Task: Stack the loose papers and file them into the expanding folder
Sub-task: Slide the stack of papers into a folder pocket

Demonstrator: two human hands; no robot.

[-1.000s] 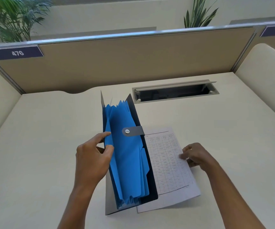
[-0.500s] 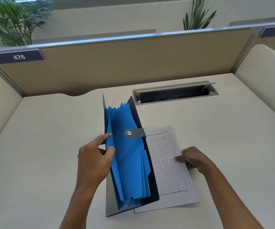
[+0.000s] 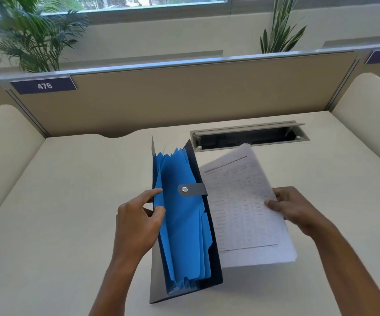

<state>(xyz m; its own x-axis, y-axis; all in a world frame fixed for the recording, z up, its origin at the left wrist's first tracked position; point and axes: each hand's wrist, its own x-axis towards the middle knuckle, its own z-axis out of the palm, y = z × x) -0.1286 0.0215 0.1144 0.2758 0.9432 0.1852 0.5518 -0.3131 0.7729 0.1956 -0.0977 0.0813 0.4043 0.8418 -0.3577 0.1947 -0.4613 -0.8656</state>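
Note:
An expanding folder (image 3: pixel 184 224) with a dark cover and blue pleated pockets stands open on the desk, its snap tab hanging across the front. My left hand (image 3: pixel 139 222) pinches the left edge of a blue divider and holds the pockets apart. A stack of white papers (image 3: pixel 241 208) printed with a table is lifted off the desk just right of the folder, tilted and slightly blurred. My right hand (image 3: pixel 291 208) grips the stack at its right edge, thumb on top.
A recessed cable tray (image 3: pixel 248 135) with its lid raised lies in the desk behind the papers. A tan partition (image 3: pixel 184 96) labelled 476 closes the back. Padded side panels (image 3: pixel 371 124) flank the desk. Plants stand beyond the partition.
The papers lay flat on the desk under my right hand's fingertips; now my right hand has gripped them and raised them off the surface. The left hand has kept its hold on the folder.

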